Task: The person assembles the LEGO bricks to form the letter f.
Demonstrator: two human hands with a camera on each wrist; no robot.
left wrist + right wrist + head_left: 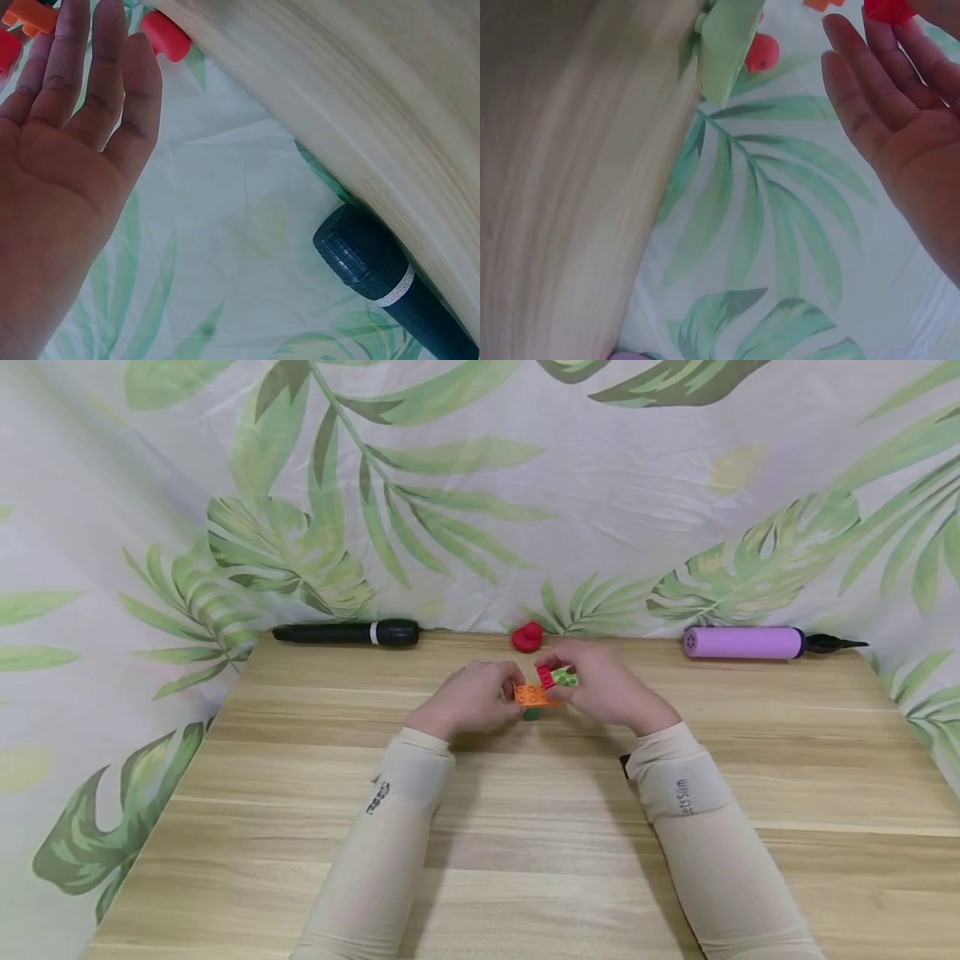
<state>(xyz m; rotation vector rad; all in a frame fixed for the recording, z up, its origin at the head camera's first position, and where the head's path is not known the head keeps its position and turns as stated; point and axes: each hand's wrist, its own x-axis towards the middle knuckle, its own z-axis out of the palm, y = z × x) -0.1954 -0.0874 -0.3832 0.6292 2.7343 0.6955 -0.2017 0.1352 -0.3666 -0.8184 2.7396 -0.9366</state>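
In the head view my left hand (476,695) pinches the left end of an orange toy building brick (531,695) with studs on top. A dark green piece (531,713) shows below that brick. My right hand (606,685) pinches a small red building brick (545,677) at the orange brick's right end, and the two overlap in this view. A light green patterned piece (564,677) shows between the right thumb and fingers; in the right wrist view a light green piece (727,52) stands on the table. The right fingers partly cover the red brick (889,9) there.
At the table's back edge lie a black microphone (345,633) on the left, a red toy duck (527,637) in the middle, and a purple hand pump (742,642) on the right. A dark object (625,766) is partly hidden by the right sleeve. Leaf-patterned cloth hangs behind.
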